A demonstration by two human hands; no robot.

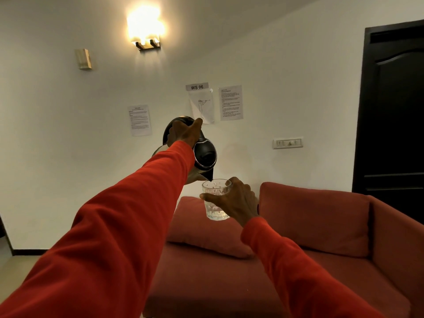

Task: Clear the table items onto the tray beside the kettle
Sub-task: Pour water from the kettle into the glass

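The person wears a red top with 2 long sleeves. Each sleeve (110, 226) reaches the wrist. The left hand (183, 133) and right hand (236, 203) are bare.

Head view, facing forward at wall (68, 157).

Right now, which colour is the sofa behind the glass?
Red-orange, seen in the head view: sofa, glass.

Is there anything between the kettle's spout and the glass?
Nothing visible. The left hand tips the kettle so its spout sits right at the rim of the glass, which the right hand holds up in the air above the red sofa. The tray is out of view.
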